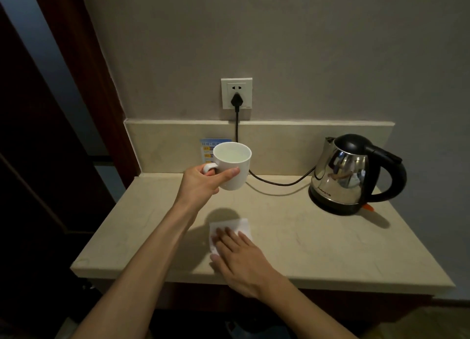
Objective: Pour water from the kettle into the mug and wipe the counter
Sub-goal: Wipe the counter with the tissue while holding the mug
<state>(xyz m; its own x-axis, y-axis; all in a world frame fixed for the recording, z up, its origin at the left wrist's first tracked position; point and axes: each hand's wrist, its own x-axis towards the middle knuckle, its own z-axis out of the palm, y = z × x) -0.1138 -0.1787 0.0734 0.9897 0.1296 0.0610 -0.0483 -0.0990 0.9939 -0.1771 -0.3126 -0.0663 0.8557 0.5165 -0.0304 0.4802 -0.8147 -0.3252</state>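
My left hand [203, 183] grips a white mug [235, 167] by its handle and side, holding it upright above the back left of the beige counter [318, 244]. Water shows inside the mug. My right hand [241, 257] lies flat, fingers spread, pressing a white tissue [240, 225] onto the counter near its front edge. A steel kettle [346, 176] with a black lid and handle stands on its base at the back right, apart from both hands.
A black cord [277, 182] runs from the kettle base across the counter up to a wall socket [236, 93]. A blue notice [207, 148] leans on the backsplash behind the mug. A dark wooden door frame [84, 84] stands at the left.
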